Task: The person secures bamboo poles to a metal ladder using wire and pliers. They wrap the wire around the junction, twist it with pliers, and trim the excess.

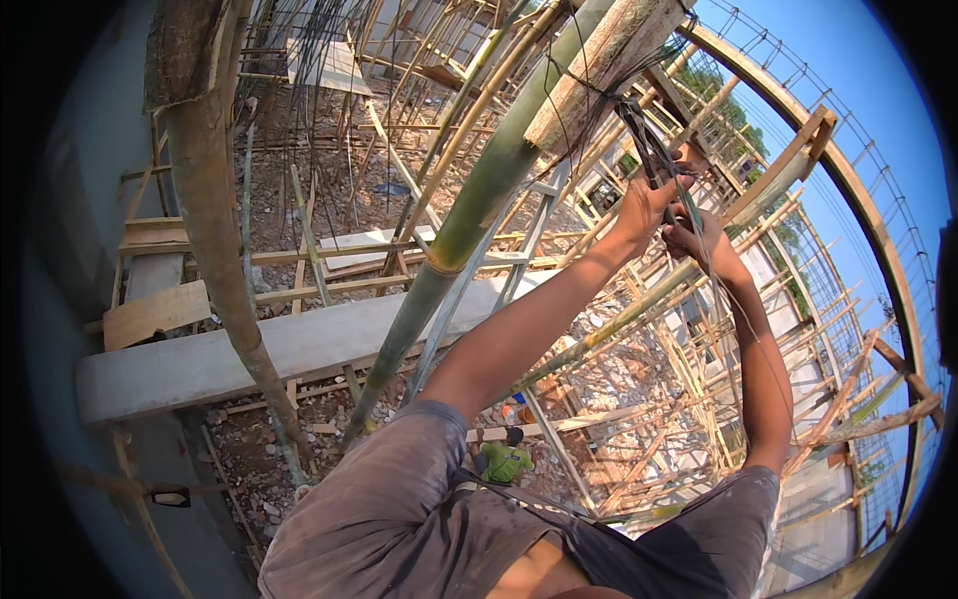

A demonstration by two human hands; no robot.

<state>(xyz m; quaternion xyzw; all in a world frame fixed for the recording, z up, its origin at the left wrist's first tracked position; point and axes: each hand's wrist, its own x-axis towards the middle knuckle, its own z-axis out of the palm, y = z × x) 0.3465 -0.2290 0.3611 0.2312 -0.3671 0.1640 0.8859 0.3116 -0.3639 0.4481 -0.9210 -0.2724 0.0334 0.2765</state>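
Both my arms reach up and to the right, toward a bamboo pole with a rough wooden piece (pixel 599 85) lashed against it by dark wire. My left hand (pixel 651 205) is closed around a bundle of grey wires (pixel 654 145), which runs up to the lashing. Dark, narrow, handle-like strips show within the bundle; their kind I cannot make out. Just below and to the right, my right hand (pixel 704 242) is closed on the lower part of the same wires. Loose thin ends trail down past its wrist. Fingers partly hide the grip.
A thick green bamboo pole (pixel 454 240) slants close on my left, with a brown post (pixel 215 200) beyond. A concrete beam (pixel 239 359) crosses below. Far down, a person in a green top (pixel 505 462) is on the rubble ground. Bamboo scaffolding and a curved timber frame (pixel 883 210) stand right.
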